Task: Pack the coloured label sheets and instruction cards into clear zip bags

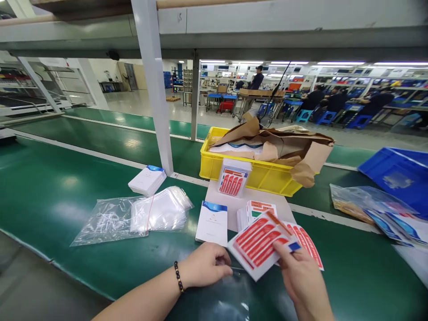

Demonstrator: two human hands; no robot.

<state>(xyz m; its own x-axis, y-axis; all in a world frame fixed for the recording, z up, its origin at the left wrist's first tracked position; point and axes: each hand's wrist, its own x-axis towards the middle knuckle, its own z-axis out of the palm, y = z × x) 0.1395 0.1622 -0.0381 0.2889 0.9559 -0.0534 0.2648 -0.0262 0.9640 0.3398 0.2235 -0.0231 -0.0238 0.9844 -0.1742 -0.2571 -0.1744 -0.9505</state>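
My left hand point(207, 265), with a beaded bracelet at the wrist, pinches the edge of a clear plastic bag point(230, 296) at the front of the green bench. Raised over the bench to its right, my right hand point(302, 272) grips a white sheet of red stickers point(259, 243) with a blue tab at one corner. More red sticker sheets point(309, 243) lie behind that hand. A stack of cards with orange and green print point(262, 208) sits just beyond the held sheet. Directly past my left hand is a stack of white booklets with a blue top point(211, 223).
A pile of clear bags point(160, 209) lies left, near another booklet stack point(147, 179). Behind, a yellow crate point(227, 171) holds torn brown paper; a sticker pack point(234, 178) leans before it. A blue bin point(397, 176) stands right. A white post point(154, 89) rises from the bench.
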